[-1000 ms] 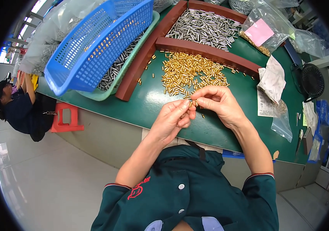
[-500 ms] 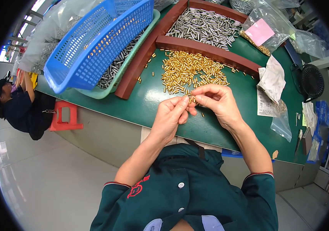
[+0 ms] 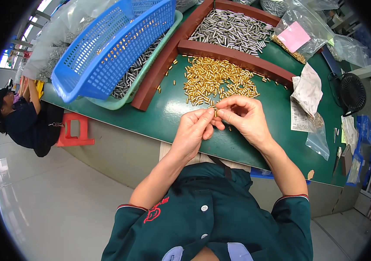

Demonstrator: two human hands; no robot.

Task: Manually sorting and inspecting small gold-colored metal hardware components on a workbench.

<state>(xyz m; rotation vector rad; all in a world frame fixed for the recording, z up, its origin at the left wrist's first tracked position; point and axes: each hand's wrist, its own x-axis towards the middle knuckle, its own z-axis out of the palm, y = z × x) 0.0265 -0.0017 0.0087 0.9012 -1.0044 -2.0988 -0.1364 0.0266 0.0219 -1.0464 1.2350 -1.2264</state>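
My left hand [image 3: 194, 128] and my right hand [image 3: 244, 119] meet over the green tabletop, both with fingers closed in a pinch. A small brass-coloured cylinder [image 3: 215, 113] stands upright between the two thumb tips. Whether the curled fingers of my left hand cover more pieces cannot be made out. Just beyond my fingertips spreads a loose heap of the same brass cylinders [image 3: 207, 80]. One stray cylinder [image 3: 230, 128] lies by my right hand's fingers.
Red-brown bars [image 3: 237, 58] frame the heap and a pile of silver pins [image 3: 233, 30]. At left, a blue basket [image 3: 111, 54] leans over a green tray [image 3: 111, 104]. A cloth [image 3: 307, 85], plastic bag [image 3: 318, 143] and fan [image 3: 352, 92] are right. A person [image 3: 22, 115] works far left.
My hands stay together in nearly the same place. The fingertips have shifted slightly, and a brass cylinder now shows more plainly upright between the thumbs. The whole view has moved a little.
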